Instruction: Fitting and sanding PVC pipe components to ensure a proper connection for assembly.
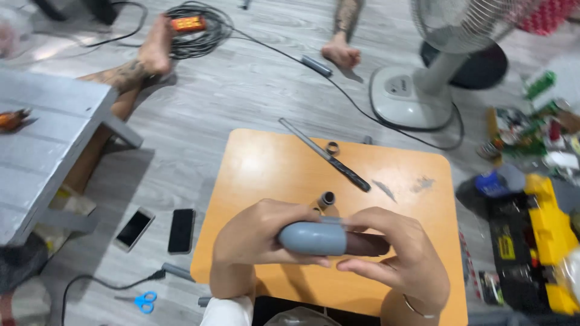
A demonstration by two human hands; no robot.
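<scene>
Grey pipe fitting (313,238) in both hands

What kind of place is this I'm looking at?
Probably a home workshop or hobby room: a low orange table on a wood-look floor, an open yellow toolbox beside it, a coil of cable, and a standing fan.

Grey pipe fitting (314,238): its left end is covered by the left hand (257,235), its right end by the right hand (399,256).
Fan (450,27): head cut by the top edge.
Clutter at the right edge (531,130): blurred, kinds unreadable (colours only).
Both forearms run off the bottom edge.
</scene>
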